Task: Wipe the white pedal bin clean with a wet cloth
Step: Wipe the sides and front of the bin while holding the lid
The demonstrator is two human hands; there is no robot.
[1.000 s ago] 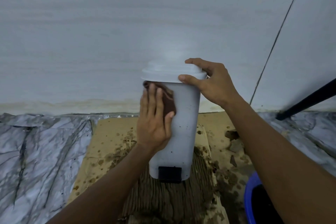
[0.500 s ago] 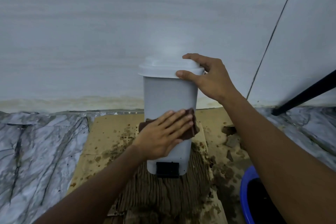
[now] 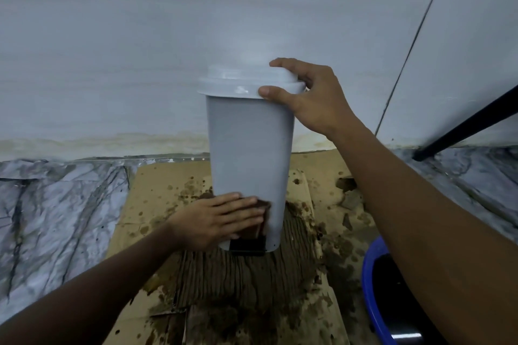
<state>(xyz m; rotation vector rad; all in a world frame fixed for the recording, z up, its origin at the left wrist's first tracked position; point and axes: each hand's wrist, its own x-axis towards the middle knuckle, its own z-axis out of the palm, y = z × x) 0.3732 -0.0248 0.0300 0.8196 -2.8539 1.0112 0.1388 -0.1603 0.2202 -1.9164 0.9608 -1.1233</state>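
The left hand has slid the brown cloth lower down the white pedal bin, to just above its black pedal, fingers flat and pressing. The bin stands upright on stained cardboard against the wall. The right hand clamps the lid at its rim, thumb in front. A blue bucket sits to the right.

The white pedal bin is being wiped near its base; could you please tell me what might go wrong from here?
The brown cloth under the left hand looks dirty and may smear the white pedal bin. The bin stands on soggy, stained cardboard, so its base could pick up grime. The right hand grips only the lid, so a hard push low down might tilt the bin.
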